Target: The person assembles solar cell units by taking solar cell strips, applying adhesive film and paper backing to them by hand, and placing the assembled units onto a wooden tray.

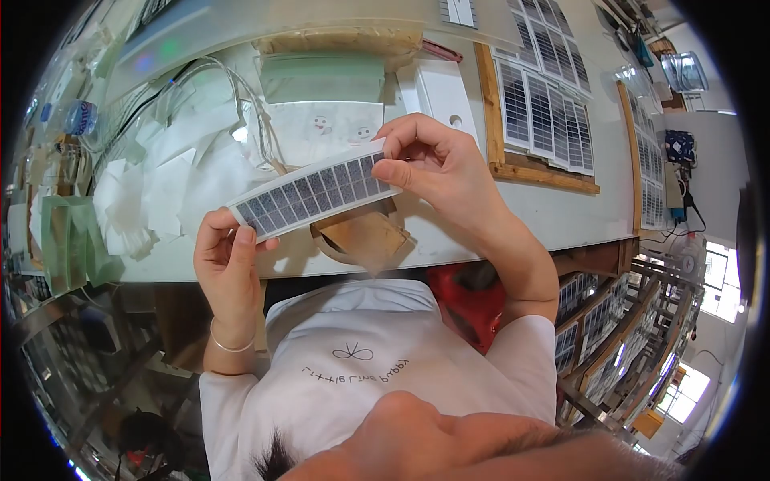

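A small solar panel with dark cells and a white border is held up above the table's front part, tilted with its right end farther back. My left hand pinches its left end, thumb on the face. At the right end my right hand grips the panel between thumb and fingers. Below the panel lies a brown paper-like piece, partly hidden by it. Behind the panel are a white sheet with small drawn faces and a pale green stack.
Crumpled white sheets and cables lie at the left, near a plastic bottle. At the right, a wooden frame borders rows of solar panels. A white box stands behind my right hand. Racks of panels are at the lower right.
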A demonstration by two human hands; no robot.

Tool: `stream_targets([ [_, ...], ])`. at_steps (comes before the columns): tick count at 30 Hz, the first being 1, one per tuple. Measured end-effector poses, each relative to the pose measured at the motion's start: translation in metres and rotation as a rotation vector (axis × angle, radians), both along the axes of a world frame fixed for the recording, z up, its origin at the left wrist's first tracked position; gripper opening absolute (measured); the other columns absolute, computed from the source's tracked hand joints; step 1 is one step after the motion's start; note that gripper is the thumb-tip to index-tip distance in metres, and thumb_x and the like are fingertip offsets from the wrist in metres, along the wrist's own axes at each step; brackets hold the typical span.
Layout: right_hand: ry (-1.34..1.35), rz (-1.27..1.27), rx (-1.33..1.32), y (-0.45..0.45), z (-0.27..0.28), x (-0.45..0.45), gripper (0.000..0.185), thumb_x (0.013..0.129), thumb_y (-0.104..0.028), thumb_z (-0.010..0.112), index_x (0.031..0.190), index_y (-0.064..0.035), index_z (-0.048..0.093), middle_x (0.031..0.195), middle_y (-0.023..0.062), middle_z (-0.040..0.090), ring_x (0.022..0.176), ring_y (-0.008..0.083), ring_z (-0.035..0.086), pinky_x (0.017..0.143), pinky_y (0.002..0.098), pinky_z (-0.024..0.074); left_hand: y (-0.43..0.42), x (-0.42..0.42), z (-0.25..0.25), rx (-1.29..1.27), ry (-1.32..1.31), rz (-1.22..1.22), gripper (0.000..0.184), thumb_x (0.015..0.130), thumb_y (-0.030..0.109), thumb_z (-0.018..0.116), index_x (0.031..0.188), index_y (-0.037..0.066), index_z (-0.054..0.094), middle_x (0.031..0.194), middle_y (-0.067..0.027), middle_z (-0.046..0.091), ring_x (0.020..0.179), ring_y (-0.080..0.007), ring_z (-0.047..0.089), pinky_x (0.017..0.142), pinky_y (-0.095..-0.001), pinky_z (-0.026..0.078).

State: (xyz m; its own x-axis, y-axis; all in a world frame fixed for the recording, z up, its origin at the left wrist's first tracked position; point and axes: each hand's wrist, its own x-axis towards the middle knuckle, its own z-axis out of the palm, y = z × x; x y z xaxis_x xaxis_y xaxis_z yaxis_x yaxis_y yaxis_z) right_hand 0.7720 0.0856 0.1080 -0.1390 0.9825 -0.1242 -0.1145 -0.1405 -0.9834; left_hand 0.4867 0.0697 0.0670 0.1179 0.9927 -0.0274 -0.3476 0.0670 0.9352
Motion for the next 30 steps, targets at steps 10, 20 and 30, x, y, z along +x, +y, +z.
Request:
stream_targets([
  [10,-0.084,-0.025,0.106,-0.003,0.007,-0.006,0.034,0.093,0.002,0.072,0.121,-0.0032,0.053,0.113,0.003,0.056,0.094,0.0051,0.053,0.079,0.0184,0.0451,0.001,0.002,-0.002,-0.013,0.032,-0.03,0.014,0.101,-0.001,0.059,0.115,0.0,0.057,0.102,-0.0053,0.065,0.089,-0.0107,0.067,0.075,-0.0268,0.061],
  [20,-0.732,0.259,0.152,-0.017,0.014,0.005,0.037,0.092,-0.009,0.072,0.125,-0.0051,0.057,0.112,0.0108,0.055,0.092,0.0217,0.054,0.081,0.0323,0.0483,-0.012,0.001,0.006,-0.167,0.125,-0.257,0.039,0.103,-0.002,0.052,0.14,0.001,0.042,0.089,-0.0022,0.053,0.076,-0.0126,0.068,0.065,-0.023,0.057],
  [30,-0.623,0.22,0.257,-0.028,-0.007,0.004,0.039,0.091,-0.002,0.071,0.127,-0.0057,0.057,0.117,0.0139,0.055,0.105,0.0303,0.056,0.089,0.0359,0.0482,-0.017,-0.003,0.001,0.005,0.238,-0.295,0.042,0.102,-0.008,0.05,0.14,0.002,0.037,0.103,-0.0112,0.059,0.078,-0.0134,0.068,0.065,-0.0222,0.057],
])
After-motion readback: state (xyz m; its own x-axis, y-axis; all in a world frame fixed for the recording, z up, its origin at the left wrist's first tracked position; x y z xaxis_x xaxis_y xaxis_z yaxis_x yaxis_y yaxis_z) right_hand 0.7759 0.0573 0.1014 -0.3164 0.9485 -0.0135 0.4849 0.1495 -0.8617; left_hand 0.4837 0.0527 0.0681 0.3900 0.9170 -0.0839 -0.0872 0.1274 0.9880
